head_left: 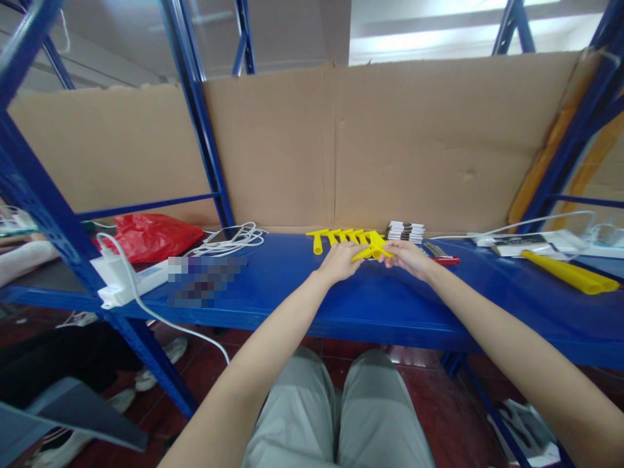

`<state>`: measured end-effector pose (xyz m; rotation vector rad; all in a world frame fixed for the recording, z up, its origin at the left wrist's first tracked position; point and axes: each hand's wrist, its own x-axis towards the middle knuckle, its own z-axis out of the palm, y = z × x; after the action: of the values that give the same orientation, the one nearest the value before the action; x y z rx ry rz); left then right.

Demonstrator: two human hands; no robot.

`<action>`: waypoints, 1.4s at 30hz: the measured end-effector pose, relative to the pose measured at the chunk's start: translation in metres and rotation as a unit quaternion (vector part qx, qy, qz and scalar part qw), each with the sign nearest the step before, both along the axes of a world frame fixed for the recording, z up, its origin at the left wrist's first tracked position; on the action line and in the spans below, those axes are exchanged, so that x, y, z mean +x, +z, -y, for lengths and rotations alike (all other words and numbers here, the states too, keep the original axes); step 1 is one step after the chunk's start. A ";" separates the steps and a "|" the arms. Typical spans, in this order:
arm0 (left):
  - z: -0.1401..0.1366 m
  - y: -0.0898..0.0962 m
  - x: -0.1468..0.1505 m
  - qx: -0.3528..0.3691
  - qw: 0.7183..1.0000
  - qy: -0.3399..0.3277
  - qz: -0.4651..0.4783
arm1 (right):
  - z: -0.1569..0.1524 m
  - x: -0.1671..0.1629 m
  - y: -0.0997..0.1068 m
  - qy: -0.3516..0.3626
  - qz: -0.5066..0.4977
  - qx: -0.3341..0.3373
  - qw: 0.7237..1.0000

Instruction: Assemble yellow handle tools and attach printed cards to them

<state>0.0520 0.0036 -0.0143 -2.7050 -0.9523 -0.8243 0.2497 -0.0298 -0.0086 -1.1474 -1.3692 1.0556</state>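
Above the blue shelf, my left hand [342, 261] is closed on a yellow plastic tool [374, 248] with a T-shaped or forked end. My right hand [408, 257] pinches the right side of the same piece with thumb and fingers. Exactly what lies between the right fingertips is too small to make out. Just behind my hands runs a row of several similar yellow T-shaped pieces [318, 243], side by side. A stack of small white packs with dark bands [405, 231] stands behind my right hand. Near my right wrist lies a red-handled object [446, 260].
To the left are a red plastic bag [156, 235], coiled white cable [238, 238] and a white power strip [146, 279]. Yellow tubes [570, 273] lie at the right. Blue posts [195, 110] and a cardboard wall [390, 143] enclose the shelf [273, 292]. A person's arm [26, 261] shows far left.
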 end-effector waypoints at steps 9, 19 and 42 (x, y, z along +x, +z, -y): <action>0.001 -0.002 0.002 0.006 0.999 0.002 -0.054 | 0.005 -0.005 0.001 0.020 0.042 -0.007 0.999; -0.004 -0.005 0.000 0.009 0.998 0.005 -0.064 | 0.004 -0.004 0.005 -0.006 0.179 0.027 0.983; -0.004 0.000 -0.008 -0.011 0.994 0.092 -0.064 | -0.010 0.091 0.011 -0.206 0.620 0.058 0.755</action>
<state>0.0437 0.0079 -0.0143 -2.6001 -1.1650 -0.6014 0.3406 -0.0200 0.0022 -2.0646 -1.9292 -0.2944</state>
